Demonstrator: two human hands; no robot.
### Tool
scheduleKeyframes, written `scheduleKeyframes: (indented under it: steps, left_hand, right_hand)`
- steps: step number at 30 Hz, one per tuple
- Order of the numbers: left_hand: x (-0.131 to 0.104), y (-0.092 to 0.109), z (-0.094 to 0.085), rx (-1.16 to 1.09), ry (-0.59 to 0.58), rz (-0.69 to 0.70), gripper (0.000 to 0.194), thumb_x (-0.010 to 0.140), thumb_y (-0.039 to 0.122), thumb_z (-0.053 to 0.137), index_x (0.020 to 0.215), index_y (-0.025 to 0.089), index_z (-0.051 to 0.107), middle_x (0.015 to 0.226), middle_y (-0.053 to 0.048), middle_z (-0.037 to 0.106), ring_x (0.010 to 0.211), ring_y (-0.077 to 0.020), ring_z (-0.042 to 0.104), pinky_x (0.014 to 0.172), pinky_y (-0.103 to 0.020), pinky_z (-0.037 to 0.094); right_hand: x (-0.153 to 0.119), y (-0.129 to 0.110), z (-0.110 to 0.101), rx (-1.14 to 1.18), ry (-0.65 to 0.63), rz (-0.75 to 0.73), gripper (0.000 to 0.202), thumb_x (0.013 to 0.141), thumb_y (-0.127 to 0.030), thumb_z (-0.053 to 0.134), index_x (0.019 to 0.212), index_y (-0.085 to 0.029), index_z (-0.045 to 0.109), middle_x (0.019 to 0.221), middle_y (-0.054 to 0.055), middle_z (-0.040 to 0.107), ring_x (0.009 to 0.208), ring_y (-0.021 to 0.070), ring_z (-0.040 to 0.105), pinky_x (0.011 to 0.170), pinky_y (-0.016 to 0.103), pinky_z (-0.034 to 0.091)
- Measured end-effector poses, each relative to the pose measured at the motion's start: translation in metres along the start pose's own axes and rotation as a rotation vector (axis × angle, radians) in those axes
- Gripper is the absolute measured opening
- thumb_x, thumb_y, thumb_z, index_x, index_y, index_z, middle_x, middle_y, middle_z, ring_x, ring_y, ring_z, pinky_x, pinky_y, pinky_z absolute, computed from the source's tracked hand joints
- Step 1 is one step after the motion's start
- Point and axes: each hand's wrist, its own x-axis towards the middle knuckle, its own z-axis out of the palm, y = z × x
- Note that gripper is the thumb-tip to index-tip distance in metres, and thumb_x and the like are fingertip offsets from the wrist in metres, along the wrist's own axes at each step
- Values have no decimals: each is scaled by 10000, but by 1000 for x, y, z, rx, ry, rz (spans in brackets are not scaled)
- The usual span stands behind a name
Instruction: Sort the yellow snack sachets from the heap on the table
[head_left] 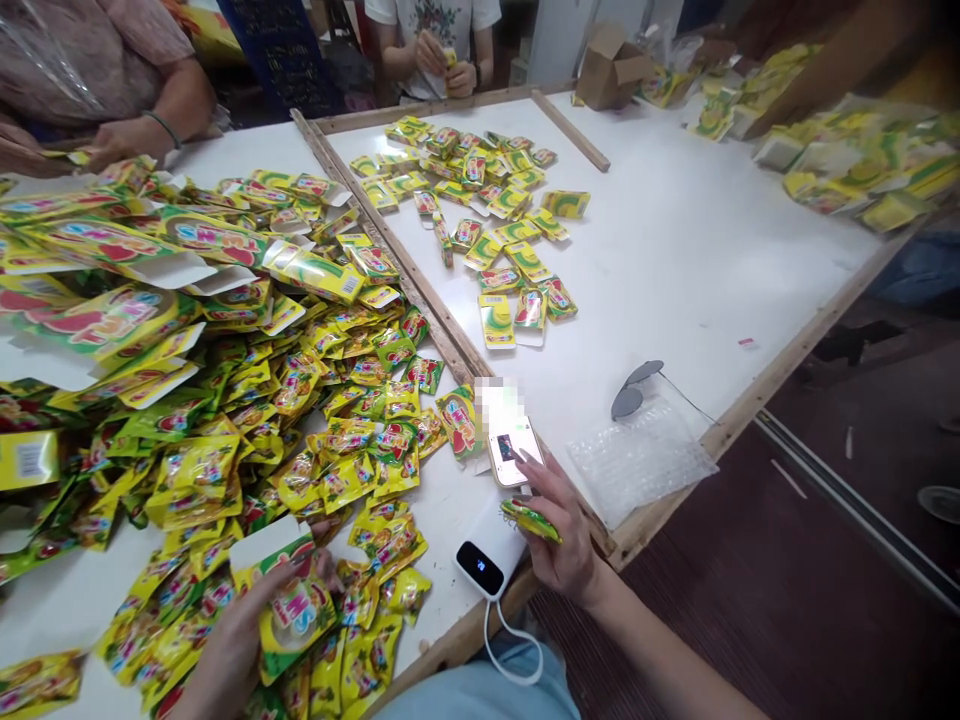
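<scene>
My left hand [247,615] is closed around a small printed carton [296,610], whose white end flap stands open. Wrapped candy packets [375,540], yellow and green, lie in a pile beneath and around it. My right hand [559,530] grips a green and yellow candy packet [534,520] between thumb and fingers. One of its fingertips reaches onto the lit screen of a phone [516,450]. Just below the phone lies a white power bank [484,565] with a small dark display and a white cable loop [517,660].
Flat, open cartons [142,240] are heaped at the left. A wooden divider [405,270] splits the table; filled-looking boxes [480,190] lie beyond it. Sunglasses [637,388] rest by bubble wrap [645,455] at the right. Two other people [435,45] work across the table.
</scene>
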Motion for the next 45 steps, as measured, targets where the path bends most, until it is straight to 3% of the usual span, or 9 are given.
scheduleKeyframes:
  steps: [4,8,18,23,28,32,36,40,45]
  left_hand:
    - [-7,8,6,-98,-140,-89,220,542,249,767,745,175,722,899,-29,747,892,-258,680,688,-235,572]
    - [-16,16,13,-118,-93,-106,179,531,221,762,697,176,714,798,-16,751,793,-223,693,629,-205,561]
    - [-38,35,27,-229,-301,-126,207,620,218,719,807,131,697,749,-55,722,702,-202,680,679,-279,554]
    - [-62,34,26,-233,-405,-11,260,673,305,700,829,98,691,760,-79,700,723,-198,653,700,-285,522]
    - [-91,37,24,-210,-631,155,305,680,354,674,878,123,652,692,-37,648,622,-164,593,644,-284,476]
    - [-109,37,11,-137,-702,242,265,689,323,672,861,128,622,688,-25,629,609,-148,579,616,-262,462]
    - [-124,33,-9,-73,-768,300,238,674,305,696,805,133,597,680,-7,598,584,-134,565,591,-253,466]
    - [-133,28,-28,-67,-797,349,254,684,329,703,763,137,558,637,11,560,550,-115,533,552,-244,461]
    - [-132,11,-41,19,-825,384,227,740,322,657,811,137,546,614,4,589,570,-117,554,591,-247,464]
  right_hand:
    - [2,1,2,6,-32,-22,278,892,-181,439,1168,-176,419,1316,180,492,1259,316,450,993,641,373]
    - [1,1,1,6,-50,-34,314,876,-149,448,1188,-159,414,1302,187,501,1262,323,444,998,646,363]
    - [-4,-2,2,-68,132,9,291,871,-172,457,1162,-188,459,1366,150,405,1278,344,400,991,672,343]
    - [3,-33,0,-101,224,83,311,829,-148,539,1137,-188,523,1101,124,566,1050,270,555,862,494,492]
    - [41,-86,22,261,244,456,131,849,-202,572,978,-193,585,882,47,607,801,182,602,735,348,517]
    - [73,-132,47,648,95,608,144,848,-299,597,958,-207,590,779,2,615,682,137,594,640,267,522]
    - [89,-167,67,817,-147,429,147,845,-277,606,980,-221,602,873,15,624,796,151,606,725,285,519]
    - [97,-185,73,709,-431,147,84,865,-180,555,931,-187,607,955,56,558,927,172,545,811,309,470]
    - [99,-193,62,481,-852,-33,101,896,-152,487,894,-171,585,935,63,522,852,159,527,725,279,457]
